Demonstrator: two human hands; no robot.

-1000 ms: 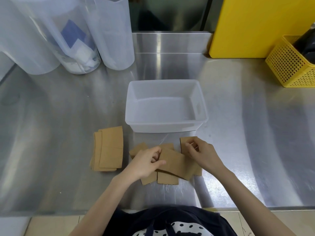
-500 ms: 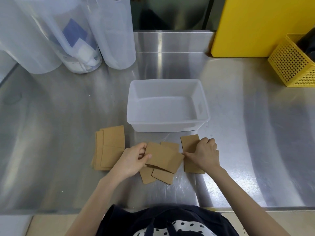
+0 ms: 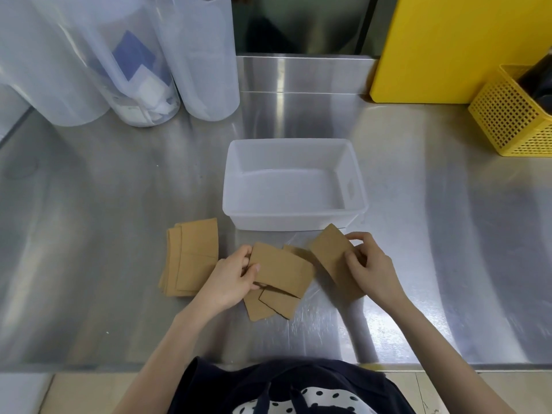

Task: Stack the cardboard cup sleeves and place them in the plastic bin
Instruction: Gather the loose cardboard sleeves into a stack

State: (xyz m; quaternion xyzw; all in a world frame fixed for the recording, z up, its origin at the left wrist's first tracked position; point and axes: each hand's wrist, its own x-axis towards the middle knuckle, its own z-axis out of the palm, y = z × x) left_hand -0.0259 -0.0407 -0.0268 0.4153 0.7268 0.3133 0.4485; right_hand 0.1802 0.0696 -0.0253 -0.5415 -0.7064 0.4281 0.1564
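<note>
A white plastic bin [image 3: 294,223] stands in the middle of the steel counter with nothing in it. Just in front of it, my left hand [image 3: 230,277] pinches the left edge of a brown cardboard sleeve [image 3: 282,268] that lies over two or three loose sleeves [image 3: 268,304]. My right hand [image 3: 369,264] grips another sleeve [image 3: 333,252] and holds it tilted, its far corner raised near the bin's front wall. A neat stack of sleeves [image 3: 191,255] rests to the left of my left hand.
Three tall translucent containers [image 3: 206,55] stand at the back left. A yellow board [image 3: 460,46] leans at the back right beside a yellow perforated basket [image 3: 513,115]. The counter's front edge [image 3: 89,367] runs close to my body.
My right hand has picked its sleeve up off the counter and tilted it. My left hand has drawn its sleeve a little to the left over the loose pile.
</note>
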